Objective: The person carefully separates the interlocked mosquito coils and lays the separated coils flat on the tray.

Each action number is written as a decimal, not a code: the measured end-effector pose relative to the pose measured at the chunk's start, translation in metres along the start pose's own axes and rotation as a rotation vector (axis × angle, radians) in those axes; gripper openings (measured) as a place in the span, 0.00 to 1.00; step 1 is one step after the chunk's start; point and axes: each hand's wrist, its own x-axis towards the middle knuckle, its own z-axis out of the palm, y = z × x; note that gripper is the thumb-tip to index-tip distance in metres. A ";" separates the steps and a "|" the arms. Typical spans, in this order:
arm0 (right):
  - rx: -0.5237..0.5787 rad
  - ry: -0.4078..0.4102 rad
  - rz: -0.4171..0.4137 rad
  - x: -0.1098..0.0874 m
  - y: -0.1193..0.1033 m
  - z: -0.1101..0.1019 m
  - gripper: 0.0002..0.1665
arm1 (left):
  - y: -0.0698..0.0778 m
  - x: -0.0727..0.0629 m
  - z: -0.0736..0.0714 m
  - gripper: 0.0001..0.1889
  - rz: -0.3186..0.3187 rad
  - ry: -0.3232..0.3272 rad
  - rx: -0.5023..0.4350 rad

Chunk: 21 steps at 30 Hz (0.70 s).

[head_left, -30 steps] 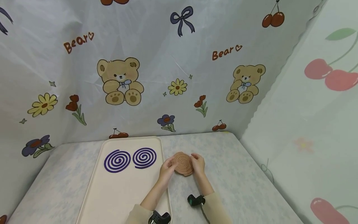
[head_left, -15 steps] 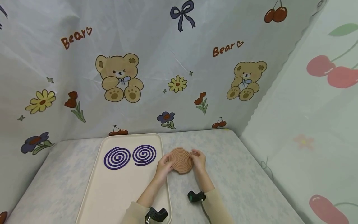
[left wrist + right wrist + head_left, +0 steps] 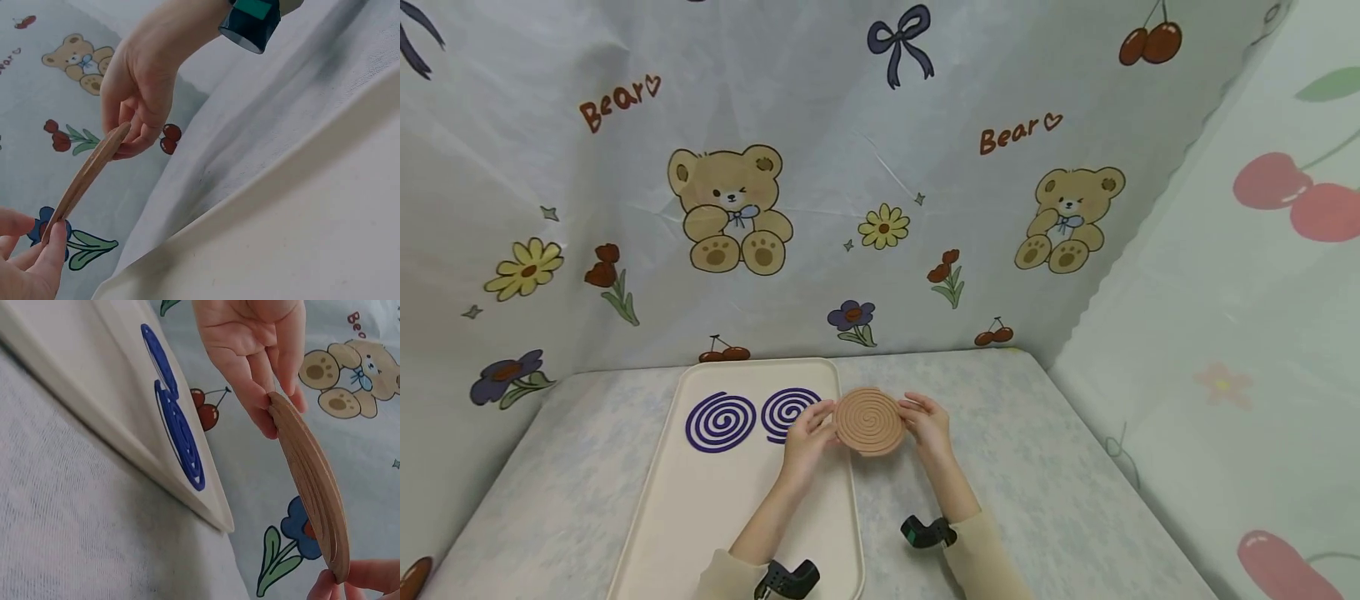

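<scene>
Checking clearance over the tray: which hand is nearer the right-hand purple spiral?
Left. The left hand hides part of the right-hand purple spiral in the head view; the right hand is farther off, across the brown spiral disc.

Two-handed pinch, well forward.
Pinching with left grip (image 3: 807, 435) and right grip (image 3: 928, 425) at the fingertips (image 3: 57, 231), set apart, facing each other. Extended ahead on left forearm (image 3: 770, 517) and right forearm (image 3: 953, 487), both angled inward.
</scene>
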 end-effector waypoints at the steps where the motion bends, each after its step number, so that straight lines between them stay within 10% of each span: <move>1: 0.008 -0.014 0.007 -0.002 -0.001 0.002 0.21 | 0.003 -0.001 -0.003 0.23 0.000 0.004 -0.008; 21: -0.080 -0.311 -0.004 -0.053 -0.015 0.033 0.20 | 0.049 -0.032 -0.061 0.20 -0.039 0.116 0.135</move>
